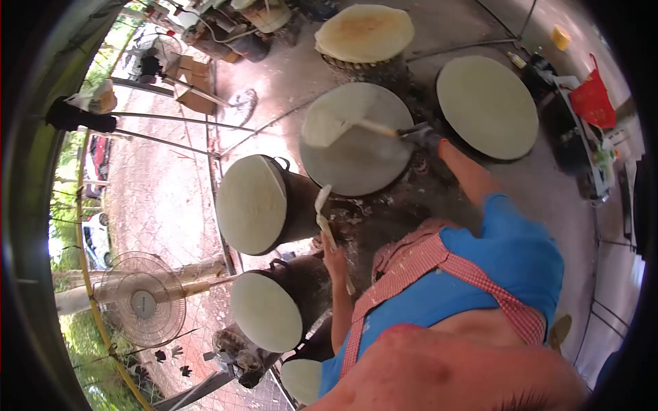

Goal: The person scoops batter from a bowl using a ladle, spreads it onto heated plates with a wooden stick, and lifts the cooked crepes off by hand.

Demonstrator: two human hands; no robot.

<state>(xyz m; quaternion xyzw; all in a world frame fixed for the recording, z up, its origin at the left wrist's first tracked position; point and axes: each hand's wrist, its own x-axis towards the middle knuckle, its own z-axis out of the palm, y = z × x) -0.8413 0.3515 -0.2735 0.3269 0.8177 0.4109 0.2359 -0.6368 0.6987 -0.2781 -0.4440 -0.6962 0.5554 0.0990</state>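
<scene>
My right hand, in a grey glove, is closed around the handle of a wooden batter spreader. The spreader reaches over a round griddle, where pale batter covers part of the left side; motion blurs the spreader's head. Lower left, my left hand is closed on a long pale stick that looks coated with batter. Its upper end is beside the griddle's lower rim. Which tool the stick is, I cannot make out.
Pale round sheets cover other griddles: one on the right, two on the left. A browned sheet lies on the one at the back. A standing fan is at left, a red bag at far right.
</scene>
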